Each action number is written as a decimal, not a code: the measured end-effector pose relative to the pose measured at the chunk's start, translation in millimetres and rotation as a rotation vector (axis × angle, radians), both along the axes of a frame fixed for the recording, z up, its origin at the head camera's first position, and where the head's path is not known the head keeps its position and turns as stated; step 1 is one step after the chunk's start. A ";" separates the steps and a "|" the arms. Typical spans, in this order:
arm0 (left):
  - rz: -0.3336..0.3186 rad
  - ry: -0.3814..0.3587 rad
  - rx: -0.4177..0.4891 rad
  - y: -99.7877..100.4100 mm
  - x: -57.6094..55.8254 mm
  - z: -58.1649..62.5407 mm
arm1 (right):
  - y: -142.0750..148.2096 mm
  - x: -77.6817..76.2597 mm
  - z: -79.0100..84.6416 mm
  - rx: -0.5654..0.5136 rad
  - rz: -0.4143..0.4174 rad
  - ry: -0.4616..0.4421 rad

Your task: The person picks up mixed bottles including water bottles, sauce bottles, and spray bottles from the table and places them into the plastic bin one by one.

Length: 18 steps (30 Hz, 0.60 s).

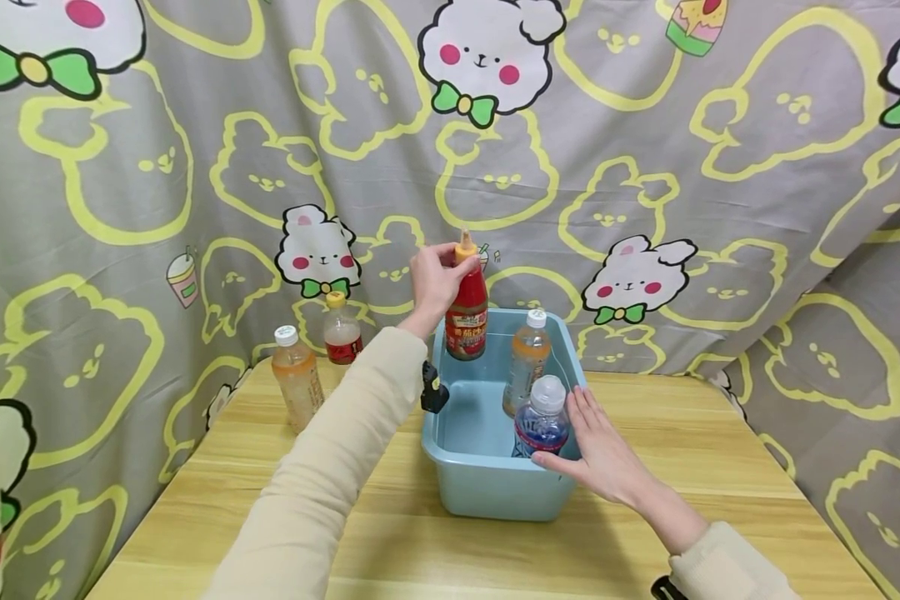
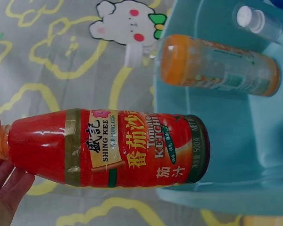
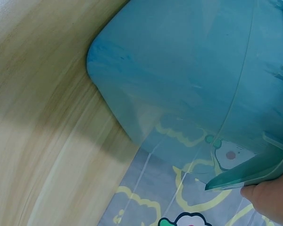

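By its yellow cap, my left hand (image 1: 433, 285) pinches a red tomato ketchup bottle (image 1: 467, 327), which hangs upright over the far left part of a blue plastic bin (image 1: 498, 493). The ketchup label faces the camera in the left wrist view. My right hand (image 1: 607, 457) rests on the near right corner of the bin, fingers straight along the right side and thumb over the front rim. Inside the bin stand an orange-topped clear bottle (image 1: 528, 362) with a white cap and a blue-labelled bottle (image 1: 542, 427). The right wrist view shows mostly the bin's outer wall (image 3: 179, 70).
Left of the bin, a white-capped bottle (image 1: 297, 383) and a yellow-capped bottle (image 1: 341, 332) with a red label stand on the wooden table (image 1: 660, 533). A patterned grey curtain (image 1: 390, 183) hangs behind the table and at both sides.
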<state>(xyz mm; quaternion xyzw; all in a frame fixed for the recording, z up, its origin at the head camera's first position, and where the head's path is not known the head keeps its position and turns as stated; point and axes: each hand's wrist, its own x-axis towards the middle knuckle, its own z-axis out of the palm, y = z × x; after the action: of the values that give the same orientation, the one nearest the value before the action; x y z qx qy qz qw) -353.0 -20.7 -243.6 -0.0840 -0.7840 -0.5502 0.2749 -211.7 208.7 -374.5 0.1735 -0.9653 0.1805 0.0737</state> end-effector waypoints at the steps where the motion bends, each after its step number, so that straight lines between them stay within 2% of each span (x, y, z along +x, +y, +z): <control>1: -0.001 -0.007 0.000 1.4 -0.4 -3.2 | 0.2 0.1 -0.1 0.000 0.000 0.001; 7: -0.008 -0.049 0.009 10.0 -1.5 -21.8 | 1.2 0.6 -0.2 -0.001 -0.005 -0.002; 18: 0.010 -0.120 0.000 20.5 -5.4 -47.2 | 0.8 0.6 -0.1 -0.001 0.003 0.009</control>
<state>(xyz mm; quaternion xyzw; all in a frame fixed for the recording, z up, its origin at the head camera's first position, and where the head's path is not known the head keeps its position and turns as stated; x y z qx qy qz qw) -358.3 -0.1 -290.8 -0.0468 -0.7995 -0.5529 0.2301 -211.1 209.5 -374.7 0.1760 -0.9646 0.1804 0.0778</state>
